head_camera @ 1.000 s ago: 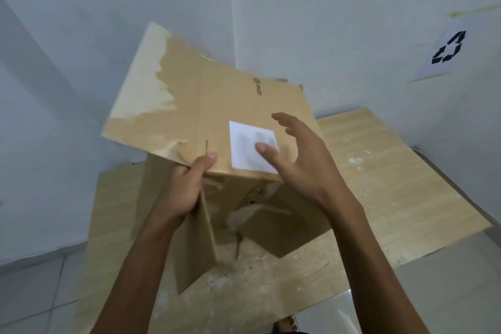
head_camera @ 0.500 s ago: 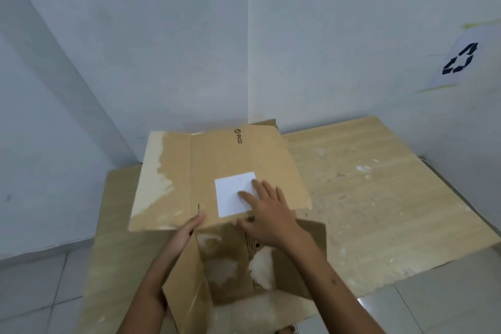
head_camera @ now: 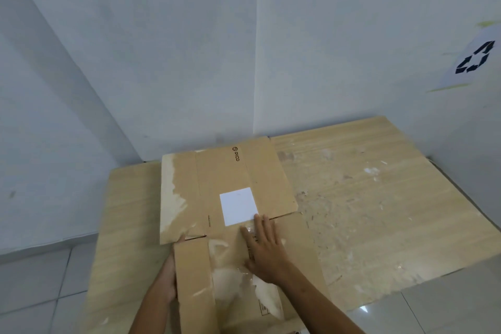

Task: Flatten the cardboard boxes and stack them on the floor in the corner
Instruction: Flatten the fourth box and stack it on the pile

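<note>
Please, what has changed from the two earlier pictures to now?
The cardboard box came down from the air and now lies almost flat on the wooden boards. The right hand, curved near the white label before, presses flat on the box. The left hand stays at its left edge, fingers mostly hidden. Boards and recycling sign unchanged.

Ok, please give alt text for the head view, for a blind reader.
A flattened box lies on a wooden board in a corner; the right hand presses it, the left hand is partly under its left flap. A recycling sign is on the right wall.
</note>
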